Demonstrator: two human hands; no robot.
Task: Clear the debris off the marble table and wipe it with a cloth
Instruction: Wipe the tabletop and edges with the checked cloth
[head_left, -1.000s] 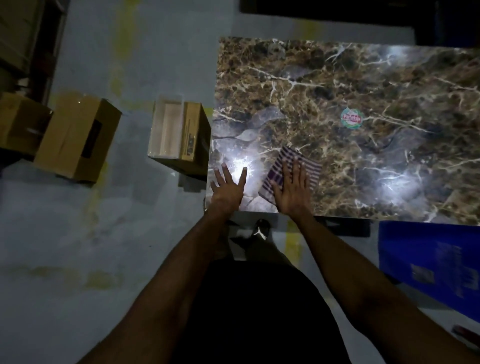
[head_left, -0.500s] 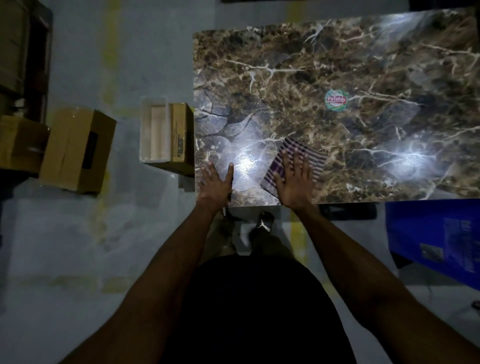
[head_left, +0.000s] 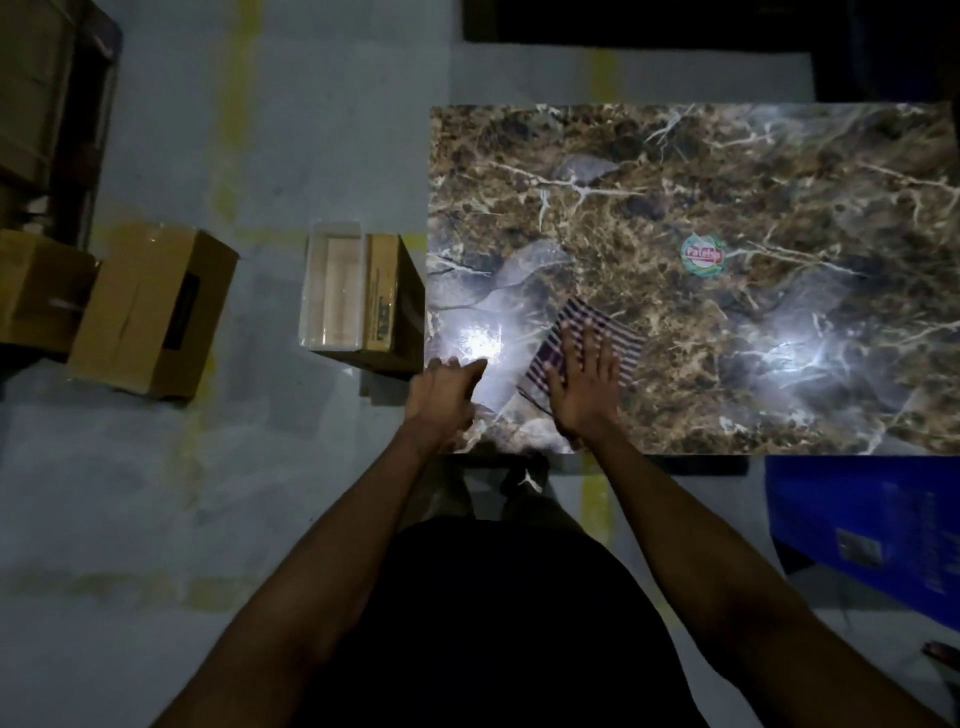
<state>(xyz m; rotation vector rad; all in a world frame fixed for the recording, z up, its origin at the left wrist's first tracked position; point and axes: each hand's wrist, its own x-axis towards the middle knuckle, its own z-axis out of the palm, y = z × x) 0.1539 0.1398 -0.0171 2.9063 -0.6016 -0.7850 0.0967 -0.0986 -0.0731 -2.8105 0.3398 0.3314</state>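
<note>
right hand (head_left: 584, 384) flat on the cloth (head_left: 587, 349), fingers straight and spread, pointing to 12 o'clock.
the striped cloth lies under them near the marble table's (head_left: 779, 182) front left corner, its long side slanting to 1 o'clock; left hand (head_left: 441, 397) rests at 9 o'clock, holding nothing.

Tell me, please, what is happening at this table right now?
A person is wiping a brown veined marble table with a purple-and-white striped cloth. The right hand presses flat on the cloth near the table's near-left corner, while the left hand rests at that corner's edge, its fingers too blurred to read. A round red-and-green sticker sits mid-table. Brown cardboard boxes stand on the floor to the left.
</note>
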